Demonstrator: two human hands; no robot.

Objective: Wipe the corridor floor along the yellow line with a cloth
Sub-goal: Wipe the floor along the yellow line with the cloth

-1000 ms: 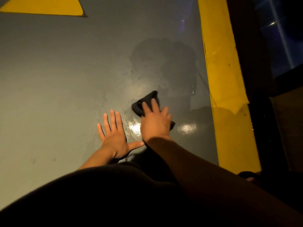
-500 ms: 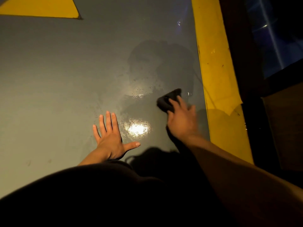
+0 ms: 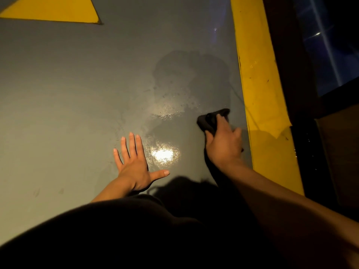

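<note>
Head view, looking down at a grey floor (image 3: 68, 94) under dim warm light.

Right hand (image 3: 223, 146): fingers curled over a dark cloth (image 3: 210, 119), pressing it onto the floor. The cloth bunches out ahead of the fingers; a strip of it trails back under the palm and wrist. It sits just beside the yellow line (image 3: 258, 84), with a narrow band of grey between them; not touching as far as I can tell.

Left hand (image 3: 134, 162): flat on the floor, fingers straight and spread wide, thumb out to the right. Holds nothing. Well apart from the cloth.

Between the hands: a wet patch (image 3: 184, 90), darker than the dry grey, reaching forward from the hands, with droplets and two bright glare spots. The nearer glare (image 3: 164, 154) lies just right of the left hand's fingers.

Yellow line runs along the right side; its outer edge is torn (image 3: 279, 131) level with the cloth. Beyond it, a dark border, detail lost in shadow. Upper left: a yellow triangle marking (image 3: 56, 8), far from both hands.

Foreground: the person's dark clothing (image 3: 136, 233) fills the lower frame, hiding the near floor.
</note>
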